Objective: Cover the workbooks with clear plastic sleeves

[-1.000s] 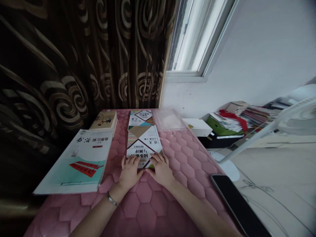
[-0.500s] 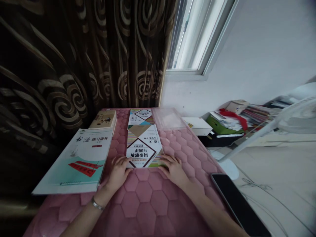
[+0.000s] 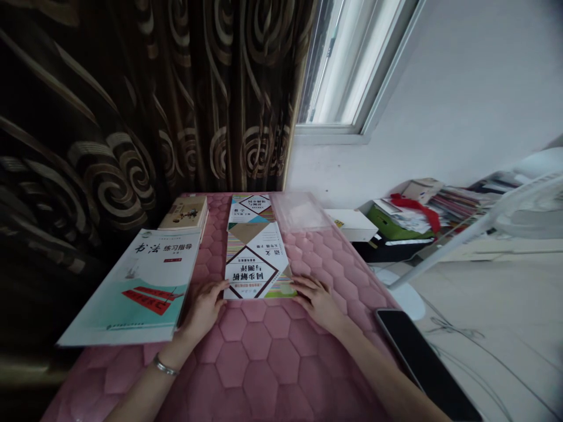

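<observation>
A workbook with a diamond pattern and striped edges (image 3: pixel 256 264) lies upside down to me in the middle of the pink quilted table (image 3: pixel 264 357). My left hand (image 3: pixel 203 308), a bracelet on its wrist, rests flat at the book's near left corner with fingers stretched toward it. My right hand (image 3: pixel 317 300) lies flat at the near right corner, fingertips touching the edge. Neither hand holds anything. A second, similar workbook (image 3: pixel 251 208) lies just beyond the first.
A large white and teal book (image 3: pixel 138 287) overhangs the table's left edge, a small thick book (image 3: pixel 185 213) behind it. A clear plastic sleeve (image 3: pixel 299 213) lies at the far right, a dark phone (image 3: pixel 422 363) near right. Curtain, window, a fan and cluttered shelves surround.
Both hands slid apart, from the middle of the workbook's near edge out to its two near corners. The workbook itself has hardly moved.
</observation>
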{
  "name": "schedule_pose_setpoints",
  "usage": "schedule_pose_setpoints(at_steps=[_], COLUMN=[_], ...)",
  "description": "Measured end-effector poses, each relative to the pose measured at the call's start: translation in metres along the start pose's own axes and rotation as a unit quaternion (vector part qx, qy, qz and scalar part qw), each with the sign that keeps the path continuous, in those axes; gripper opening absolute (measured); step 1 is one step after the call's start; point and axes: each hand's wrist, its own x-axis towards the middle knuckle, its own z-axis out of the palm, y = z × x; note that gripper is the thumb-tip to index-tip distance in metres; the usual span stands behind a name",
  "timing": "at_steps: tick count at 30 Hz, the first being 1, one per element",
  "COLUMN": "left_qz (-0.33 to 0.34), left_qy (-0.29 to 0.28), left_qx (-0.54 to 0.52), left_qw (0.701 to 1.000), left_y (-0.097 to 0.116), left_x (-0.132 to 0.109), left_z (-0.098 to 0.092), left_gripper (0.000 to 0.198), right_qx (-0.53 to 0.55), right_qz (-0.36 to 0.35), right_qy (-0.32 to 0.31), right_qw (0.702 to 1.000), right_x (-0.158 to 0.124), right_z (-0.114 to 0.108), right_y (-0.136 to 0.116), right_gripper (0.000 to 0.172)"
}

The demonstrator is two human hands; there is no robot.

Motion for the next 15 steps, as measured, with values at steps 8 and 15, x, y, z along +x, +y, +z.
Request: schedule_pose_setpoints(at_steps=[8, 15], left_qz=[-0.219, -0.361], left_qy=[-0.022, -0.062], left_qx=[-0.007, 0.027], left_qw=[0.975, 0.930], left_y=[0.013, 0.020], left_x=[0.026, 0.080], left_z=[0.010, 0.020], left_gripper=[0.042, 0.033], right_qx=[0.165, 0.242], right_qz=[0.060, 0.233], right_qy=[0.031, 0.058], right_qw=[0.984, 0.940], right_x=[0.022, 0.108], right_z=[-0.008, 0.006], right_y=[-0.001, -0.006], right_gripper=[0.032, 0.020])
